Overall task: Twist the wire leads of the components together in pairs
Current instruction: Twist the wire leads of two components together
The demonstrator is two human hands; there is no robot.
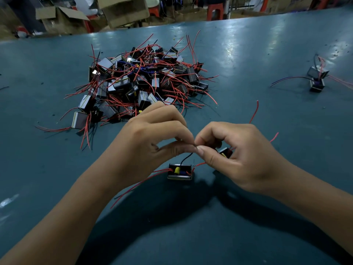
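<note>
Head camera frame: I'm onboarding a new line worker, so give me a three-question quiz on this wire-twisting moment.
1. True or false: the component below the hands lies on the table.
2. Where is the big pile of components? A) beyond the left hand B) beside the right hand C) at the table's near edge
3. Fill in: the left and right fingers pinch the lead ends ____ the lying component.

Key: 1 true; 2 A; 3 above. A second component sits partly hidden under the right hand, and a joined pair lies far right.
</note>
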